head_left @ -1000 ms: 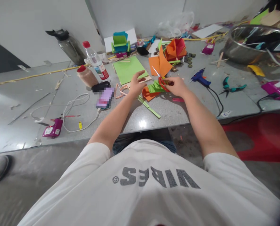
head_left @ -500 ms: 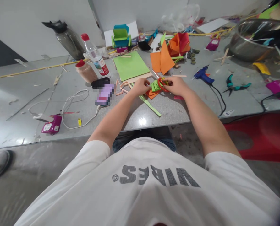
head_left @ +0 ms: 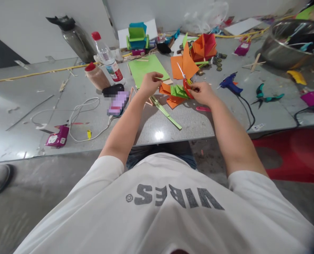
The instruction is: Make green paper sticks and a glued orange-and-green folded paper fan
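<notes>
My left hand [head_left: 151, 84] is curled at the left end of a folded orange and green paper strip [head_left: 178, 91]. Its thumb side meets the orange end; the exact contact is small and partly hidden. At the strip's other end, my right hand [head_left: 202, 93] grips scissors [head_left: 186, 84] with red handles, their blades pointing up and away from me. The right fingers also touch the green folds. Another orange paper piece [head_left: 174, 102] lies under the strip. Narrow light green strips [head_left: 167, 114] lie on the table nearer my body.
Beyond my hands lie a green sheet [head_left: 146, 68] and orange folded paper [head_left: 184, 67]. A blue glue gun [head_left: 229, 84], pliers [head_left: 264, 96] and a metal bowl [head_left: 275, 53] are on the right. To the left are a plastic bottle [head_left: 111, 68], a phone [head_left: 118, 102] and a white cable [head_left: 79, 120].
My left hand has moved left and away from me, and an orange section now shows beside the green folds. The scissors have swung up, blades now clear of the paper.
</notes>
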A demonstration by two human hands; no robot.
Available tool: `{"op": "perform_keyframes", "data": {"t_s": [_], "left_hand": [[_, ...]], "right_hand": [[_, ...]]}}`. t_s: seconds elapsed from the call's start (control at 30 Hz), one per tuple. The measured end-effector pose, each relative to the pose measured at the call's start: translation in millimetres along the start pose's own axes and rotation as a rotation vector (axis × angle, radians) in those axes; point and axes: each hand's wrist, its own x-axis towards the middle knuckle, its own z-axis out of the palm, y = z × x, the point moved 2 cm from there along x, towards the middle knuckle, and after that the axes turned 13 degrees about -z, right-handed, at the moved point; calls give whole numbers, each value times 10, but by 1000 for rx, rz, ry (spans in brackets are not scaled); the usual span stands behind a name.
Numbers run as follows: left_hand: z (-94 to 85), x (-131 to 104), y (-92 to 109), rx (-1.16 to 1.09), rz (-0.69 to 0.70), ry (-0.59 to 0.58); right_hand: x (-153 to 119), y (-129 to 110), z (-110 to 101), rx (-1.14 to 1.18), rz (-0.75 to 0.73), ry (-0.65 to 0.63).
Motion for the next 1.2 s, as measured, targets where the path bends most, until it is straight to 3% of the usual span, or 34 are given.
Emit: {"op": "perform_keyframes", "data": {"t_s": [0.13,0.33,0.43,0.57,0.7,0.8,0.9,0.97,1.07,1.2], "left_hand": [[-274,-46,177,-16,-48,73],[-1024,-375,499,-6,-2,334],[-1254,-568,482,-80,18,412],[-1389,-699,271,-148,5,459],[-1361,-734,48,-147,62,441],[-1220,-804,-105,-207,36,449],[-1017,-915,-236,-313,-51,447],[-883,-978,-290,-349,-97,417],[-718,-1050,-319,-329,-113,379],[-537,-1161,-296,-139,-10,314]], "right_hand": [[6,45,14,35,9,-9],[-42,37,-165,83,-39,25],[-123,-83,-292,37,-31,-20],[-217,-371,-332,-61,-33,-23],[-227,-676,-58,-243,25,-150],[-223,-836,206,-330,77,-244],[-230,-871,279,-286,50,-266],[-231,-769,143,-202,32,-177],[-227,-421,-244,-92,65,24],[-224,68,-548,-53,170,-191]]}}
